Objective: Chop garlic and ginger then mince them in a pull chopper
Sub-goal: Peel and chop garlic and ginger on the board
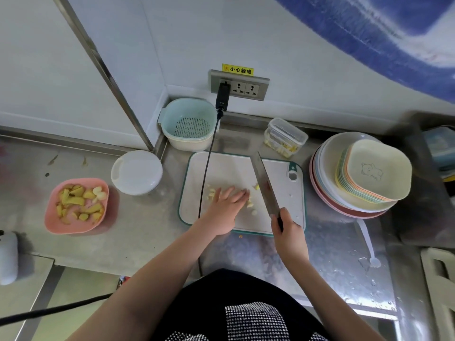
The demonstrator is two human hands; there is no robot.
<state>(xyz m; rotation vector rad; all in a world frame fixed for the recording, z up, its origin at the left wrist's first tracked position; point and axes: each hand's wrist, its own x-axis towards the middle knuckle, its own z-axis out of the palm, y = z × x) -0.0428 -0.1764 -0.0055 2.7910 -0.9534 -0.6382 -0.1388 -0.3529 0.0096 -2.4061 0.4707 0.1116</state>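
A white cutting board [283, 193] with a teal rim lies on the steel counter. Pale chopped garlic pieces [251, 205] are scattered on it. My left hand [225, 205] lies flat over the pieces, fingers straight and spread. My right hand [286, 228] grips the handle of a cleaver [264, 184], whose blade points away, just right of the pieces. The pull chopper [136, 172], with a white lid, stands left of the board. A pink bowl [53, 219] at the left holds ginger slices [76, 203] and garlic cloves [99, 192].
A teal colander in a cream bowl [188, 124] stands at the back wall under a socket [240, 84]. A black cable [208, 166] runs down across the board's left side. A clear lidded box [285, 137] sits behind the board. Stacked plates and bowls [359, 173] stand on the right.
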